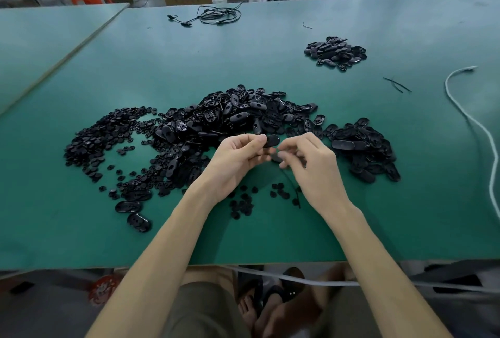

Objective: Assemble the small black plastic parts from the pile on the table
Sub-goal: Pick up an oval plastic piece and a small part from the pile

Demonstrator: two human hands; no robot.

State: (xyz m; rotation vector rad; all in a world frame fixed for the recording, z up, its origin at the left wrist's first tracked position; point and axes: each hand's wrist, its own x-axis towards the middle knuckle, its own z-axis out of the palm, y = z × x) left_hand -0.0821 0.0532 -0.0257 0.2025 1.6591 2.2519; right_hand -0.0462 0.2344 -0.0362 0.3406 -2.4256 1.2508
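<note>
A big pile of black oval plastic shells (pixel 238 115) lies mid-table, with a spread of small round black parts (pixel 100 142) to its left and more ovals (pixel 365 148) to its right. Above the table, my left hand (pixel 238 159) pinches one black oval shell (pixel 272 140) between thumb and fingers. My right hand (pixel 308 164) is close beside it, fingers curled, pinching a small black piece (pixel 276 158) just under the shell. A few small round parts (pixel 243 202) lie below my hands.
A separate heap of black ovals (pixel 335 52) sits far right. A white cable (pixel 476 126) runs down the right side, black wires (pixel 216 16) lie at the far edge, thin black strips (pixel 396 84) right of centre. The green table (pixel 270 234) ends near my knees.
</note>
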